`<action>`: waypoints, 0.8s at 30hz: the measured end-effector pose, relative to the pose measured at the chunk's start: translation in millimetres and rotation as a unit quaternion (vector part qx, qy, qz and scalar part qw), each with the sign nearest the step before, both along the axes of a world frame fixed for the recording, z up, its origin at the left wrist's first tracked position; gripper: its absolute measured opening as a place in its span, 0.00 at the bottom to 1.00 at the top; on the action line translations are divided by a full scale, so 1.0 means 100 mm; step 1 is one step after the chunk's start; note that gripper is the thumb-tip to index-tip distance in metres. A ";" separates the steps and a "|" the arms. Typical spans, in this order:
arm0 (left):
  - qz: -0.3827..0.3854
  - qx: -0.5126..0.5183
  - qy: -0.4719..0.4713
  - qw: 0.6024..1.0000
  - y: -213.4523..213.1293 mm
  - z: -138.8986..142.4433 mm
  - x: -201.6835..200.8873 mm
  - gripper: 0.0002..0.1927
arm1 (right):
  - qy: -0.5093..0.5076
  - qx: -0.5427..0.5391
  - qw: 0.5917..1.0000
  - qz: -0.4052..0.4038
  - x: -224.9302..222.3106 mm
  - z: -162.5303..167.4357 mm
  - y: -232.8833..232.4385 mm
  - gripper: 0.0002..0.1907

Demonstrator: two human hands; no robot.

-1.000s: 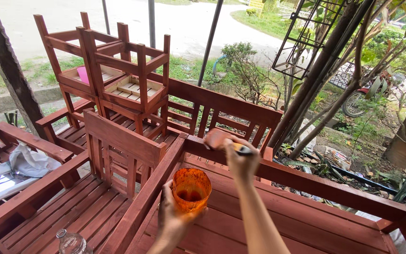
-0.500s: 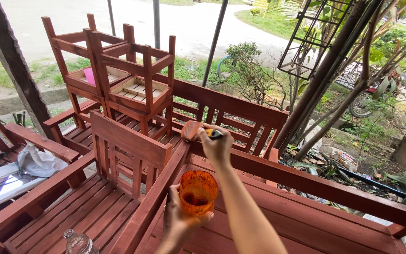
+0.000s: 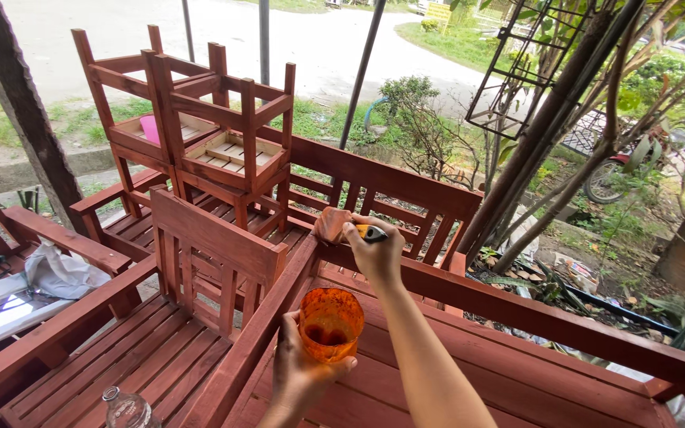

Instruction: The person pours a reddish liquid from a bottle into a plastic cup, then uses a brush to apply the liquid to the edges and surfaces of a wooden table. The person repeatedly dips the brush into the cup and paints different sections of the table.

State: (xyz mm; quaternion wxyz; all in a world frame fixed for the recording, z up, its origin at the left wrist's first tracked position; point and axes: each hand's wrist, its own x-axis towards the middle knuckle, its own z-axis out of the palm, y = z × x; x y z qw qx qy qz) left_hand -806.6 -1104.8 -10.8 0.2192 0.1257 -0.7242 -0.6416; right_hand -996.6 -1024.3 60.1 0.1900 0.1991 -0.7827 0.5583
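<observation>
Left hand grips translucent orange cup, dark stain inside, lower center. Right hand clenches brush on red-brown bench rail.

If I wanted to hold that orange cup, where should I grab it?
Probably round its side wall, from below and behind, the way the left hand holds the orange cup now. It stands upright with an open top and dark liquid at the bottom, so gripping the wall keeps it level and leaves the top free for the brush in the right hand.
</observation>
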 end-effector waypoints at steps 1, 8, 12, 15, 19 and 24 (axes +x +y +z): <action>-0.002 0.004 0.009 1.000 0.01 -0.01 0.01 0.48 | -0.014 0.005 1.000 0.004 0.01 -0.01 0.11 0.13; 0.047 -0.052 -0.007 0.998 0.21 -0.02 -0.04 0.48 | -0.061 -0.120 0.988 -0.075 0.23 -0.08 1.86 0.10; 0.044 -0.110 -0.017 0.993 0.56 0.04 0.02 0.49 | 0.013 -0.092 0.981 -0.168 0.43 -0.15 2.94 0.09; 0.002 -0.113 -0.019 0.993 0.95 0.15 0.05 0.50 | 0.022 -0.097 0.972 -0.211 0.57 -0.16 3.66 0.09; -0.040 -0.126 -0.033 0.991 1.44 0.30 0.05 0.52 | -0.094 -0.181 0.936 -0.286 0.73 -0.04 4.48 0.09; -0.069 -0.141 -0.055 0.986 1.82 0.32 0.10 0.54 | -0.084 -0.162 0.922 -0.342 0.87 0.04 5.07 0.09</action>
